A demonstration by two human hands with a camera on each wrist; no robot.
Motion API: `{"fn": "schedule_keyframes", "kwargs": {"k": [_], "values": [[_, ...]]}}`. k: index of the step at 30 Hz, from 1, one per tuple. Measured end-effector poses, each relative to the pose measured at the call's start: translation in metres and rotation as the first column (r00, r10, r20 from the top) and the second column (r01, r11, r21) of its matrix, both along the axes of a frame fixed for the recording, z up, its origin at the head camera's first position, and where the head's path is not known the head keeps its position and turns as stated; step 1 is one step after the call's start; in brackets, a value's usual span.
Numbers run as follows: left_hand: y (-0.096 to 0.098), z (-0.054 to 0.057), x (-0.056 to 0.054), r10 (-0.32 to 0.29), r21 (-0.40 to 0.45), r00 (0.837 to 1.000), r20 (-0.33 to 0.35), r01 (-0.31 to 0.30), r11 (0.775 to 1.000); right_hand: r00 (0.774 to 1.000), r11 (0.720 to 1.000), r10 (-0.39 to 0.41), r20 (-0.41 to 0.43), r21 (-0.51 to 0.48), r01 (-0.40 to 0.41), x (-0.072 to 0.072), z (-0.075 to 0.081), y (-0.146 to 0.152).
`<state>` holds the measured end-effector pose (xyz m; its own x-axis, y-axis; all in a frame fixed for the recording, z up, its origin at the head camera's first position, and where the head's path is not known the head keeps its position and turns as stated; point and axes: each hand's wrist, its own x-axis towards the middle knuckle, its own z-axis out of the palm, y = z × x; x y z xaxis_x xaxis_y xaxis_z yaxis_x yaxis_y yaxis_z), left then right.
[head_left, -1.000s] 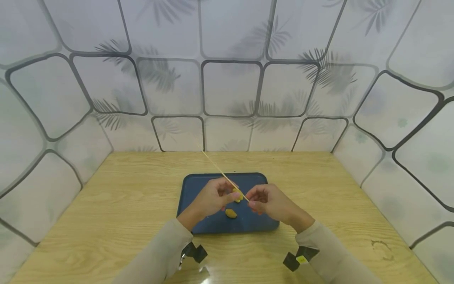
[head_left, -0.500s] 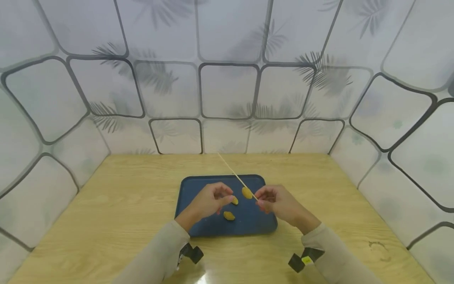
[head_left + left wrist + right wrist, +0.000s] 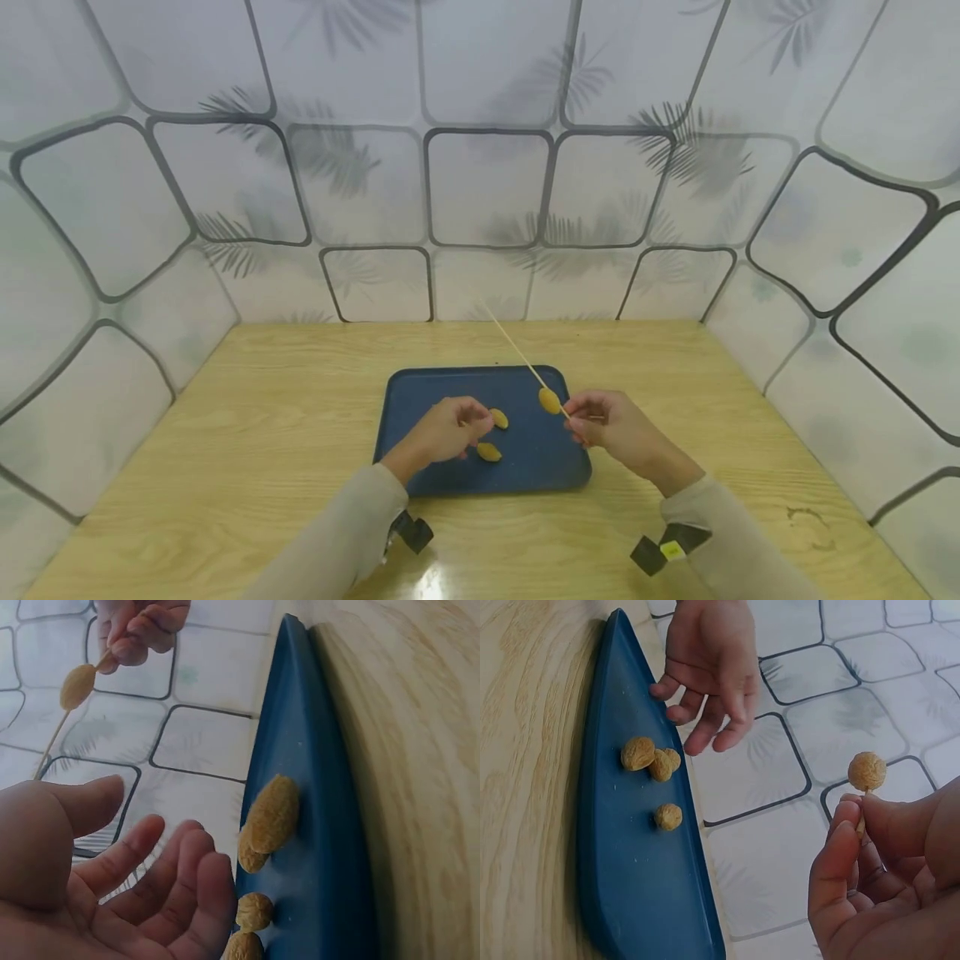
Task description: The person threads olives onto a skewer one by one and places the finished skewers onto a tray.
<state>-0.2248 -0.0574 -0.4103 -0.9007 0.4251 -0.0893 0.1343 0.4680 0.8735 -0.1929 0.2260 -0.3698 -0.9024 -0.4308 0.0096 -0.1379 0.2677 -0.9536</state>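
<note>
One loaded skewer [image 3: 528,365], right hand [image 3: 617,427] farther right

Low at left, the left hand [image 3: 142,889], fingers loosely bent, thumb apart. Above, the right hand [image 3: 142,628], pinching a stick [image 3: 51,746] run through a lump [image 3: 78,687] near the fingertips. Right of both, on the bench [image 3: 420,727], a blue tray [image 3: 334,795] with four more lumps [image 3: 274,812] in view, upper two overlapping. Behind, a dark-lined wall [image 3: 202,742].
</note>
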Motion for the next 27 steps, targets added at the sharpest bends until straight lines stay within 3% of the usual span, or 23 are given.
{"fn": "schedule_keyframes", "kwargs": {"k": [4, 8, 13, 22, 27], "values": [[0.001, -0.004, 0.0, -0.056, -0.146, 0.992, -0.11, 0.039, 0.989, 1.0, 1.0, -0.011, -0.003, 0.003, 0.011, 0.001, -0.001, 0.007], [0.005, -0.005, 0.0, -0.124, -0.239, 0.978, -0.168, 0.081, 0.968, 1.0, 1.0, -0.013, -0.007, -0.014, 0.013, 0.001, -0.001, 0.011], [0.009, -0.003, -0.001, -0.192, -0.331, 0.967, -0.165, 0.129, 0.935, 1.0, 1.0, -0.004, -0.003, -0.025, 0.004, 0.001, -0.001, 0.012], [0.012, -0.001, 0.005, -0.269, -0.54, 0.948, -0.173, 0.137, 0.83, 1.0, 0.999, 0.013, 0.002, -0.031, -0.013, 0.002, -0.004, 0.01], [0.009, -0.003, 0.008, -0.289, -0.539, 0.942, -0.17, 0.156, 0.827, 1.0, 1.0, -0.004, 0.014, -0.015, 0.004, 0.003, -0.005, 0.007]]}}
